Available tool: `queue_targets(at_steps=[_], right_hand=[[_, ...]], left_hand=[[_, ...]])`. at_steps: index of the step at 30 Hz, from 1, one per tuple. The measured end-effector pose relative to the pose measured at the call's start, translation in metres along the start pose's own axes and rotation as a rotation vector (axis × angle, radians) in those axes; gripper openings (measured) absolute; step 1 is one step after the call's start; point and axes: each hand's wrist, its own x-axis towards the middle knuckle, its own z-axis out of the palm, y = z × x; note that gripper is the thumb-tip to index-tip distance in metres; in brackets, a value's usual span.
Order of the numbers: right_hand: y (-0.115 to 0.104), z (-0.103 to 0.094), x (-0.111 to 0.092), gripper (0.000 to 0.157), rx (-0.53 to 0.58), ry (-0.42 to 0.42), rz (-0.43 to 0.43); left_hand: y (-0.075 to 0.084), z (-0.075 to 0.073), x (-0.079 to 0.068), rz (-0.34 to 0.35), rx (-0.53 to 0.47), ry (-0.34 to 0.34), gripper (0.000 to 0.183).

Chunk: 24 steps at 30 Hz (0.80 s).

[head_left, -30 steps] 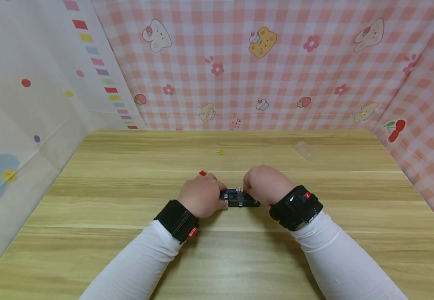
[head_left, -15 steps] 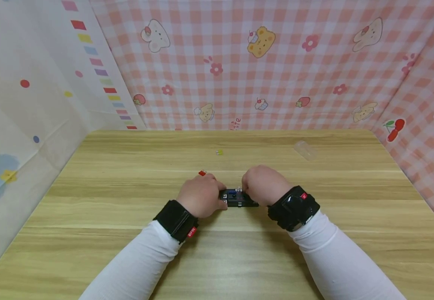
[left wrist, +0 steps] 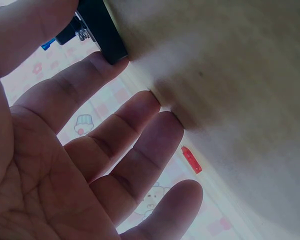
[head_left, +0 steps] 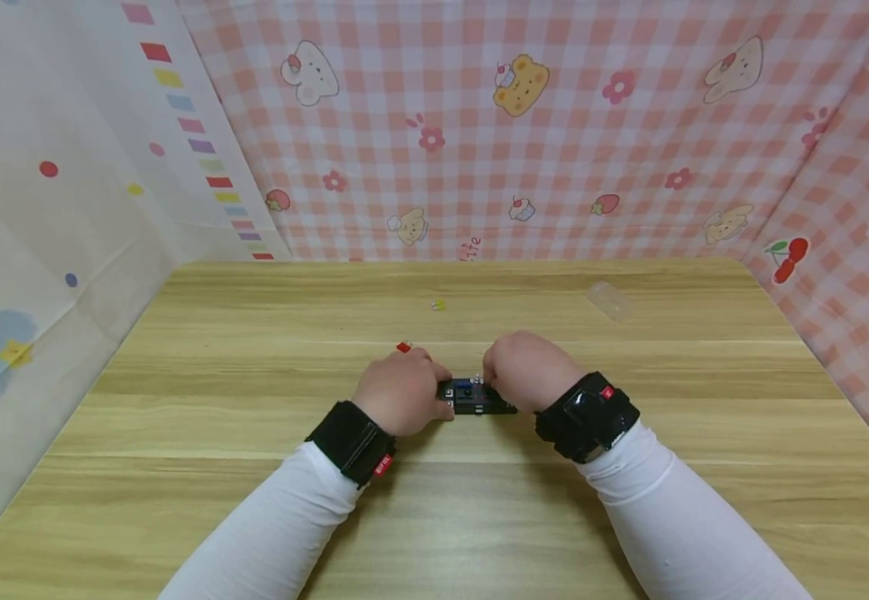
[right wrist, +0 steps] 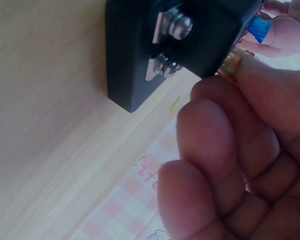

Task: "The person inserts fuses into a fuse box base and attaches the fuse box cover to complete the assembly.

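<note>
A small black fuse block [head_left: 467, 408] with metal screw terminals lies on the table in front of me. My left hand [head_left: 402, 392] grips its left end between thumb and forefinger; the other fingers rest near the tabletop. At the block's right part, my right hand [head_left: 530, 371] pinches a small translucent orange blade fuse [right wrist: 231, 64] between thumb and forefinger. Whether the fuse is seated cannot be told, since fingers and block hide its lower part. A blue fuse [right wrist: 259, 29] stands up from the block farther along.
Just beyond my left hand lies a red blade fuse [head_left: 403, 347]. A small yellow piece [head_left: 439, 306] lies farther back. At the back right is a clear plastic cover [head_left: 608, 301]. Patterned cloth [head_left: 434, 183] bounds the wooden table [head_left: 441, 517] behind and at the sides.
Since a second ago the right hand has shifted very slightly left at the block. The left hand keeps its grip. The whole scene drifts a few pixels left.
</note>
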Motion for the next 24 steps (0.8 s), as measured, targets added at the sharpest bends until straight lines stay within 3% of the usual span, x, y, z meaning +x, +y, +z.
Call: queue_targets(at_steps=[18,24], right_hand=[[0.019,0.0,-0.014,0.009,0.039,-0.005,-0.024],[0.024,0.001,-0.02,0.036,0.043,-0.045,-0.02]], left_hand=[[0.002,-0.001,0.0,-0.022,-0.01,-0.019,0.05],[0.002,-0.002,-0.001,-0.026,-0.01,-0.029,0.051]])
